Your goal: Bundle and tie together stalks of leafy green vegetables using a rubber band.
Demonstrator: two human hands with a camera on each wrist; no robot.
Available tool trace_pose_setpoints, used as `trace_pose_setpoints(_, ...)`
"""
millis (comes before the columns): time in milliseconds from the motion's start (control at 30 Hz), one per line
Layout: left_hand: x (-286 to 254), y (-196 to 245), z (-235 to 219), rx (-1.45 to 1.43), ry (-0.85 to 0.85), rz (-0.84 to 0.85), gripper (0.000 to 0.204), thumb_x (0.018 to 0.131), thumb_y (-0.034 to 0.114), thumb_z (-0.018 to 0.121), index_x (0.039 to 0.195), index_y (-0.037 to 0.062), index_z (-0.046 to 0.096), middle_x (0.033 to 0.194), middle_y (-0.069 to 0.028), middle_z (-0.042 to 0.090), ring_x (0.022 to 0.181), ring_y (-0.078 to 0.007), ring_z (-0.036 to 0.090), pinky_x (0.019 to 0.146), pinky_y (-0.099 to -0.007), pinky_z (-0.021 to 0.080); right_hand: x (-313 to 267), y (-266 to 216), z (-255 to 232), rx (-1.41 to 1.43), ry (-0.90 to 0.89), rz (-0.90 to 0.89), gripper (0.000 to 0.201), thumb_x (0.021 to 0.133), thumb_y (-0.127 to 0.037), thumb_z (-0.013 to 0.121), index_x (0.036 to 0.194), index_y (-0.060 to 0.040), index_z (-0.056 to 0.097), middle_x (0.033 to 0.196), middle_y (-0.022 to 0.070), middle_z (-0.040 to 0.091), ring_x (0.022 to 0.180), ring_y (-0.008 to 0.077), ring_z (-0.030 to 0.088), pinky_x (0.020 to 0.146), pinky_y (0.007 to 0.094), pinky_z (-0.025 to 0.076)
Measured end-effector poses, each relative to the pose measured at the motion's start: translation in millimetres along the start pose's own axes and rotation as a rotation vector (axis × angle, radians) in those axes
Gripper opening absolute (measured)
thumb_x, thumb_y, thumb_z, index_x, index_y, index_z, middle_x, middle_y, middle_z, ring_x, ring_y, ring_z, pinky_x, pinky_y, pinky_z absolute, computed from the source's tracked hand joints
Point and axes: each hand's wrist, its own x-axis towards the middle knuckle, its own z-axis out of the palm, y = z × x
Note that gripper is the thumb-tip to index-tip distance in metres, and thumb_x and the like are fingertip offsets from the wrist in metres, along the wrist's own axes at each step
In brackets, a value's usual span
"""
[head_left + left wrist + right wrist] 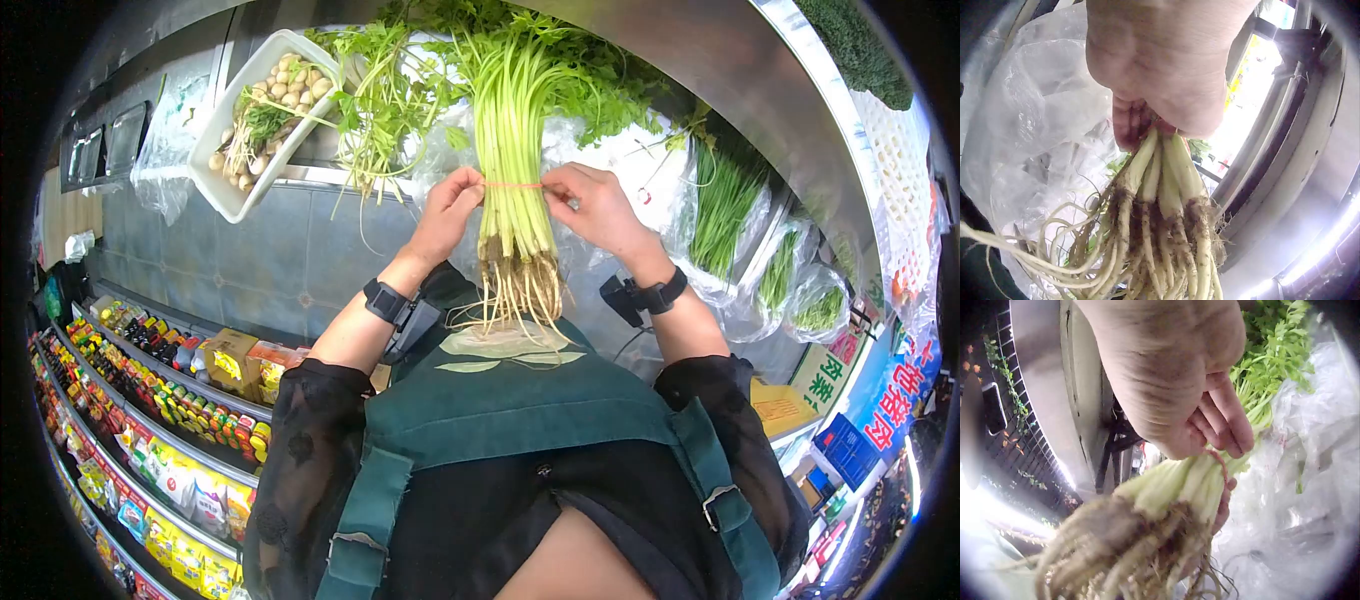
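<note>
A bunch of celery (512, 120) with long pale stems and muddy roots (520, 275) hangs root end toward the body. A thin pinkish-red band (512, 185) goes across its stems. My left hand (448, 212) pinches the band at the left side of the bunch, and my right hand (600, 208) pinches it at the right side. From the right wrist, the band (1221, 464) shows by the fingertips, bent around the pale stems. In the left wrist view the palm hides most of the left fingers, above the roots (1166, 237).
Loose celery (375, 120) lies left of the bunch. A white crate (205, 175) of small round potato-like vegetables and rooted greens stands farther left. Bagged green chives (728, 205) lie at right, beside a metal edge. Clear plastic (1041, 112) spreads under the hands. Shelves of packets (180, 490) line the lower left.
</note>
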Motion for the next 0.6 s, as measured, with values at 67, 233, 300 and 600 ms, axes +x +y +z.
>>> trace_pose_setpoints(67,1,-1,0,-0.003,-0.023,0.031,0.009,0.092,0.01,0.048,0.088,0.0034,0.053,0.081,0.0039,0.051,0.079,-0.0053,0.046,0.073,-0.0219,0.039,2,1,3,-0.028,0.023,-0.021,0.012,0.077,-0.003,0.063,0.089,-0.0014,0.06,0.078,0.0128,0.062,0.065,0.0266,0.064,0.059,0.0341,0.05)
trace_pose_setpoints(233,1,1,-4,0.001,-0.037,0.022,0.01,0.092,0.011,0.048,0.09,0.0024,0.054,0.083,0.0027,0.054,0.081,-0.0061,0.049,0.075,-0.0228,0.041,5,7,7,-0.089,0.013,-0.088,0.008,0.078,-0.005,0.063,0.085,-0.0013,0.06,0.074,0.0125,0.061,0.065,0.027,0.064,0.057,0.0349,0.049)
trace_pose_setpoints(300,1,4,-4,-0.03,-0.051,0.029,0.011,0.093,0.012,0.049,0.091,0.0017,0.054,0.084,0.0019,0.056,0.082,-0.0064,0.051,0.076,-0.0234,0.042,12,18,8,-0.061,0.03,0.0,0.006,0.079,-0.003,0.062,0.084,0.0005,0.06,0.071,0.0101,0.062,0.062,0.02,0.062,0.055,0.0293,0.048)
trace_pose_setpoints(600,18,-6,-12,0.273,0.033,0.114,0.019,0.097,0.018,0.049,0.098,0.0004,0.053,0.087,-0.0051,0.062,0.083,-0.0113,0.059,0.076,-0.0287,0.048,29,47,31,0.282,0.104,0.423,0.01,0.087,-0.005,0.059,0.084,0.0045,0.06,0.068,0.0053,0.065,0.057,0.0105,0.062,0.055,0.0225,0.051)
